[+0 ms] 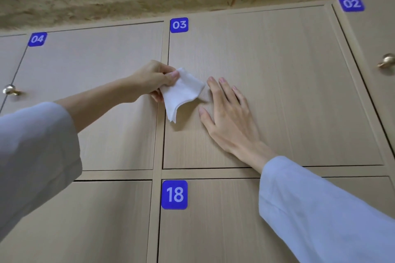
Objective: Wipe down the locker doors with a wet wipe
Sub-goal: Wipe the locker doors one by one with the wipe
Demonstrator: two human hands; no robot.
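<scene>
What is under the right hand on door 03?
Only bare door 03 shows around the flat right hand; beneath the palm is hidden. The wet wipe is pinched by the left hand.

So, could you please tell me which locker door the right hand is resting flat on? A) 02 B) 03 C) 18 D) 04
B: the right hand lies with straight fingers on the door labelled 03, beside the wet wipe that the left hand pinches.

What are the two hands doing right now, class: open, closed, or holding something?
Left hand: closed, pinching the white wet wipe.
Right hand: open, fingers straight and spread against locker door 03, holding nothing.
</scene>
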